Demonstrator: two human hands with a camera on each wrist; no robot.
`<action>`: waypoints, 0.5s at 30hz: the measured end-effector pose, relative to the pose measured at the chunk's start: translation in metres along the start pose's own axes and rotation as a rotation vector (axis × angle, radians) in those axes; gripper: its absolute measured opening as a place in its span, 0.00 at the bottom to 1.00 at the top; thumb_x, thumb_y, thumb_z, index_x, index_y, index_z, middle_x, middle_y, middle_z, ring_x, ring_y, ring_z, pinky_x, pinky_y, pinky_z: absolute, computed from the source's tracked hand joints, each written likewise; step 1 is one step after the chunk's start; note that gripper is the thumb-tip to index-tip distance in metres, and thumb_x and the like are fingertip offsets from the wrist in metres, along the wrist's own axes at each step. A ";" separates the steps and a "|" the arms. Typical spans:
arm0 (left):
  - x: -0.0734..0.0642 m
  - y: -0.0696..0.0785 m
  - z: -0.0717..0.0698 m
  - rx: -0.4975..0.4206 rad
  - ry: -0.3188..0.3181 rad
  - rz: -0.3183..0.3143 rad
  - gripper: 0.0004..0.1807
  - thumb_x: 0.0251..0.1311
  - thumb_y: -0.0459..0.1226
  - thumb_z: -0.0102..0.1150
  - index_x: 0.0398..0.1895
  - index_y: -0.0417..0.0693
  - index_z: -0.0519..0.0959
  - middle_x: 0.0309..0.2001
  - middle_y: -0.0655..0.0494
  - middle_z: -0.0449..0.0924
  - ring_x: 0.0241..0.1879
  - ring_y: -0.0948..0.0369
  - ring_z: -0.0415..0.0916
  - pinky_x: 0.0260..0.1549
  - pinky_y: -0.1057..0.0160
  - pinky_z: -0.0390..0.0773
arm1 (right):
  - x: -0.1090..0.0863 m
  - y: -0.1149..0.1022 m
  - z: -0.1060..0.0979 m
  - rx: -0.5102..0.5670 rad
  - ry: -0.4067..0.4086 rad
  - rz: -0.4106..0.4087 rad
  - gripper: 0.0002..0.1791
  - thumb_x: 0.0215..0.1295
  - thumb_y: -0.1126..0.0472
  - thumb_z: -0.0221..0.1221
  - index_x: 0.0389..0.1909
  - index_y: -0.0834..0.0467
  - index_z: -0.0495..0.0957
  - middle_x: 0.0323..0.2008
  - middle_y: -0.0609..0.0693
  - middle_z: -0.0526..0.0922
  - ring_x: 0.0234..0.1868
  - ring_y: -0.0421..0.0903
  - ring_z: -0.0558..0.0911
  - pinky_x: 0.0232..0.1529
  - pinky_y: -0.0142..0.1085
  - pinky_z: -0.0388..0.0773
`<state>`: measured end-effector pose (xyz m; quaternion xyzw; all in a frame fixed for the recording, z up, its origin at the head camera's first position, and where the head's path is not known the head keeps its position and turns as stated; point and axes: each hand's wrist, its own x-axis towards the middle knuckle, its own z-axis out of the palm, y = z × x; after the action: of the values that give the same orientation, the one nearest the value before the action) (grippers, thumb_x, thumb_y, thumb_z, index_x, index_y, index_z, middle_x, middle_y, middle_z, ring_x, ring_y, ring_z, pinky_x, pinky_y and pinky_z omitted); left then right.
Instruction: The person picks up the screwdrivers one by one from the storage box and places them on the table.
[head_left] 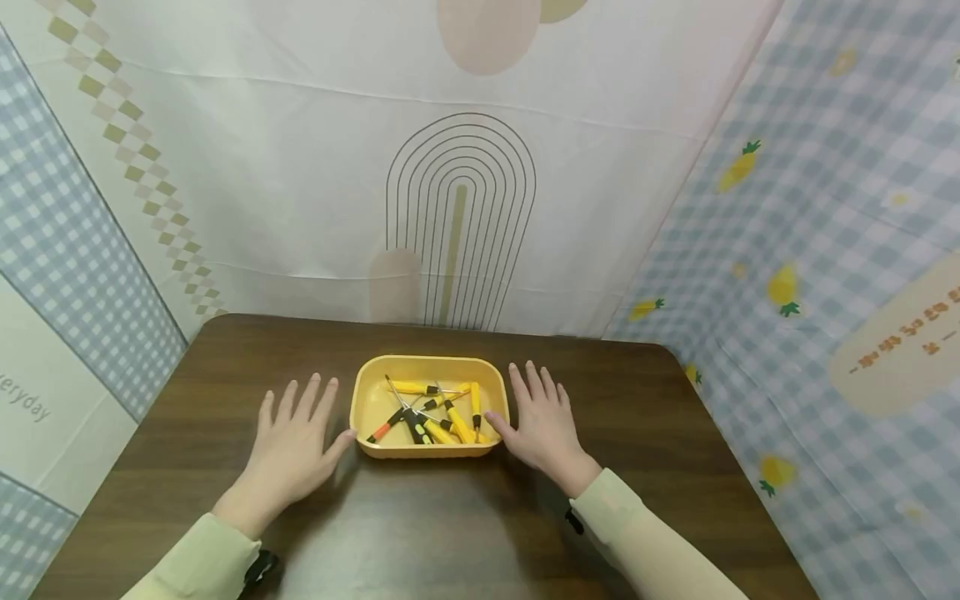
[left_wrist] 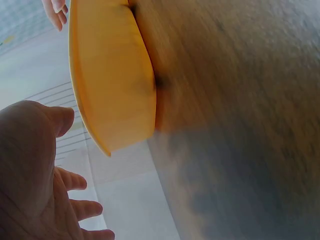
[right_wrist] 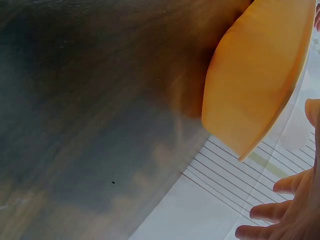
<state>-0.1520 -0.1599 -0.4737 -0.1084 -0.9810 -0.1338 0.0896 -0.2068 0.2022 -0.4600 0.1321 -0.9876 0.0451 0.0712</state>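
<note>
A yellow plastic tray (head_left: 431, 451) sits on the dark wooden table, holding several small screwdrivers (head_left: 456, 421). Most have yellow handles with black collars; one handle is orange and black (head_left: 386, 425), another black with yellow-green spots. To the left of the tray my left hand (head_left: 294, 446) is spread, its thumb tip right at the tray's edge. On the other side my right hand (head_left: 546, 425) has its fingers extended, the thumb overlapping the right rim in the head view. Both wrist views show the tray's outer wall (left_wrist: 112, 75) beside spread fingers, with nothing held.
The wooden table (head_left: 420, 533) reaches back to a white patterned cloth (head_left: 315, 192). Blue checked cloth with pineapples (head_left: 795, 225) hangs along the right side, and more checked cloth (head_left: 82, 200) on the left. A dark strap device sits at each wrist.
</note>
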 end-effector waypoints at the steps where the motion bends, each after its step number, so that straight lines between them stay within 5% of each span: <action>1: 0.000 0.000 0.000 0.000 -0.002 0.001 0.44 0.66 0.59 0.46 0.76 0.44 0.50 0.73 0.36 0.46 0.69 0.34 0.42 0.62 0.34 0.31 | 0.000 0.000 0.000 -0.002 0.000 0.001 0.50 0.61 0.24 0.40 0.77 0.49 0.46 0.74 0.58 0.50 0.73 0.60 0.48 0.66 0.60 0.47; 9: 0.003 0.001 0.001 -0.014 0.001 -0.001 0.43 0.66 0.60 0.45 0.74 0.41 0.53 0.72 0.35 0.49 0.68 0.33 0.45 0.62 0.33 0.35 | 0.003 -0.011 -0.006 0.037 0.016 -0.015 0.50 0.61 0.24 0.41 0.76 0.50 0.47 0.73 0.58 0.52 0.72 0.60 0.52 0.65 0.59 0.52; 15: 0.005 0.009 0.005 -0.040 -0.025 -0.025 0.43 0.66 0.61 0.45 0.70 0.36 0.59 0.65 0.32 0.62 0.61 0.34 0.61 0.56 0.33 0.56 | 0.007 -0.027 -0.011 0.186 0.007 -0.024 0.49 0.61 0.27 0.46 0.76 0.52 0.50 0.72 0.57 0.57 0.69 0.58 0.60 0.63 0.56 0.60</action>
<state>-0.1553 -0.1491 -0.4752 -0.0993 -0.9805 -0.1531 0.0735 -0.2046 0.1757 -0.4459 0.1500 -0.9773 0.1362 0.0625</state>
